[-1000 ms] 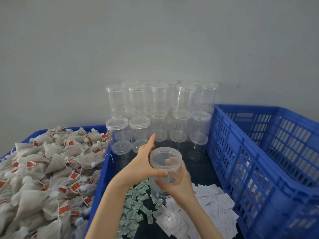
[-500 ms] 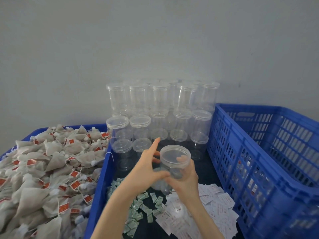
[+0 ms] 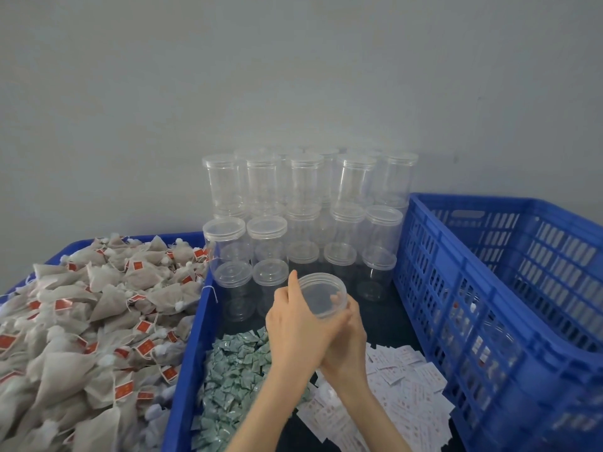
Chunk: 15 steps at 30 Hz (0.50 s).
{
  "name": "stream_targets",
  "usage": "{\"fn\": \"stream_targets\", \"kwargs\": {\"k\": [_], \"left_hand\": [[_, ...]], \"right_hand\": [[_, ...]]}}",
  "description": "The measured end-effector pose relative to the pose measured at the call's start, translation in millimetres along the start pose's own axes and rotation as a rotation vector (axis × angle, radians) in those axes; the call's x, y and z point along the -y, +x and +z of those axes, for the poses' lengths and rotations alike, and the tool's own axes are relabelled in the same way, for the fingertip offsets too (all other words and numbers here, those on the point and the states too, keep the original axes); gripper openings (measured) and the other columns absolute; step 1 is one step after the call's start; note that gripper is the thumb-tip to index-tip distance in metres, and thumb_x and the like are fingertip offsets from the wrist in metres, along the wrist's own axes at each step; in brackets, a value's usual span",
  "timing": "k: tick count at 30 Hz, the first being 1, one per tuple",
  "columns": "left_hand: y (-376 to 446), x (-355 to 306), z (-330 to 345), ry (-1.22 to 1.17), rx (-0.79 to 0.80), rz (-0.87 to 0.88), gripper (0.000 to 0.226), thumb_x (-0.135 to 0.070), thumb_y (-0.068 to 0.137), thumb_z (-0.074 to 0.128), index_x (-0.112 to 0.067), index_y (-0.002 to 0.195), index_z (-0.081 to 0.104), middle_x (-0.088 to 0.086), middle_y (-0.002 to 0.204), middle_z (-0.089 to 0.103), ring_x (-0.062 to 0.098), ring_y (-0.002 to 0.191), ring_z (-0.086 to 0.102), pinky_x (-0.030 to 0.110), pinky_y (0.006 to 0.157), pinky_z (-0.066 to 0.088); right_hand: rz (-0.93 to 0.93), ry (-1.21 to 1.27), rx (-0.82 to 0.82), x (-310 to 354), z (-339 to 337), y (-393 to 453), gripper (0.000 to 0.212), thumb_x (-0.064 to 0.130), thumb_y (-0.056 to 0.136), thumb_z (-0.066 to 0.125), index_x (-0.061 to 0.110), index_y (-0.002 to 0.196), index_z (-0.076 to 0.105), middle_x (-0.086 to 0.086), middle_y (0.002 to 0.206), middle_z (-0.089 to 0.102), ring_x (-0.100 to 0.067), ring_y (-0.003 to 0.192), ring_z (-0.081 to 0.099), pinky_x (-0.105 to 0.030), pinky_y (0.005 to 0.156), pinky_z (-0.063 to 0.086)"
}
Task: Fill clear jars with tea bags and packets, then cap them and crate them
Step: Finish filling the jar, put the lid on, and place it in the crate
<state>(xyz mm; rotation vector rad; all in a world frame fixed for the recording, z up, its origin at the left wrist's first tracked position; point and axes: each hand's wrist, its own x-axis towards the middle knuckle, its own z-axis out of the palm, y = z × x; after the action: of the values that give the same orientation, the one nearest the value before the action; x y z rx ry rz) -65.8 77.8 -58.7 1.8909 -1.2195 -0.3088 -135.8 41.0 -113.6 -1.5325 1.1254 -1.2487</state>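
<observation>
A clear jar with a clear screw lid sits in both hands above the dark middle of the work surface, in front of the stacked jars. The left hand wraps the jar's left side with its fingers curled over the lid's rim. The right hand cups the jar from below and from the right, its fingertips showing through the clear wall; the jar's lower body is hidden behind the two hands.

Just beyond, a stack of empty capped jars stands in tiers against the grey wall. Near the hands, a heap of small green packets lies to the left and a spread of white packets to the right, both on the dark surface. Farther left, a blue crate is piled with pyramid tea bags bearing red tags. On the right stands a tall blue slotted crate, with jars faintly visible through its slots.
</observation>
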Motion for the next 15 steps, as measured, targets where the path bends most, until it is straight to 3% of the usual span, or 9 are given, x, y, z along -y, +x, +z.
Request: {"fn": "stream_targets", "kwargs": {"k": [3,5,7,9,10,12,15], "left_hand": [[7.1,12.6,-10.6,-0.093,0.365,0.121,0.122,-0.046,0.073,0.077,-0.037,0.149,-0.018,-0.002,0.155,0.002,0.022,0.145,0.011,0.041,0.118,0.021],[17.5,23.0,-27.4,-0.095,0.501,0.182,0.124,-0.037,0.073,0.079,-0.043,0.145,-0.022,-0.008,0.157,-0.022,0.016,0.148,-0.01,0.042,0.12,0.013],[30.9,28.4,-43.7,-0.112,0.578,0.263,0.119,-0.032,0.073,0.079,-0.047,0.147,-0.013,-0.013,0.158,-0.016,0.009,0.147,-0.006,0.035,0.118,0.015],[40.1,30.0,-52.0,-0.114,0.675,0.31,0.108,-0.028,0.073,0.08,-0.047,0.148,0.004,-0.015,0.155,0.016,0.007,0.145,0.017,0.024,0.111,0.025],[41.3,28.9,-51.0,-0.094,0.669,0.298,0.103,-0.031,0.071,0.081,-0.046,0.147,0.013,-0.016,0.147,0.028,0.007,0.139,0.029,0.022,0.107,0.03],[34.6,20.4,-39.7,-0.032,0.495,0.199,0.098,-0.052,0.061,0.079,-0.043,0.143,0.026,-0.013,0.131,0.037,0.012,0.125,0.043,0.025,0.101,0.039],[18.8,7.2,-18.3,0.104,0.191,0.075,0.105,-0.075,0.053,0.063,-0.036,0.143,0.024,-0.008,0.123,0.032,0.018,0.123,0.042,0.037,0.103,0.041]], "right_hand": [[-0.026,0.02,0.034,-3.4,-12.1,-1.2,0.071,0.049,0.043,0.076,0.039,0.108,0.05,0.033,0.104,0.063,0.008,0.094,0.064,-0.009,0.07,0.051],[-0.018,0.059,0.109,-5.5,-19.3,-4.0,0.074,0.038,0.044,0.083,0.038,0.112,0.053,0.027,0.106,0.066,0.005,0.096,0.066,-0.014,0.074,0.055],[-0.008,0.077,0.163,-4.8,-20.3,-7.1,0.079,0.039,0.043,0.083,0.035,0.116,0.053,0.015,0.107,0.068,0.001,0.099,0.066,-0.023,0.078,0.057],[-0.013,0.068,0.185,-1.3,-17.3,-10.0,0.078,0.043,0.043,0.081,0.035,0.115,0.053,0.011,0.108,0.067,0.0,0.098,0.066,-0.023,0.077,0.057],[-0.021,0.06,0.182,-0.3,-15.3,-10.9,0.078,0.045,0.043,0.081,0.035,0.115,0.053,0.011,0.107,0.067,0.001,0.098,0.066,-0.021,0.076,0.056],[-0.04,0.006,0.144,-0.4,-11.0,-10.3,0.078,0.048,0.044,0.083,0.04,0.114,0.05,0.017,0.107,0.065,0.006,0.1,0.062,-0.015,0.075,0.053],[-0.058,-0.027,0.074,-4.8,-5.4,-3.7,0.078,0.042,0.047,0.089,0.049,0.11,0.043,0.033,0.106,0.06,0.015,0.101,0.056,-0.006,0.075,0.048]]}}
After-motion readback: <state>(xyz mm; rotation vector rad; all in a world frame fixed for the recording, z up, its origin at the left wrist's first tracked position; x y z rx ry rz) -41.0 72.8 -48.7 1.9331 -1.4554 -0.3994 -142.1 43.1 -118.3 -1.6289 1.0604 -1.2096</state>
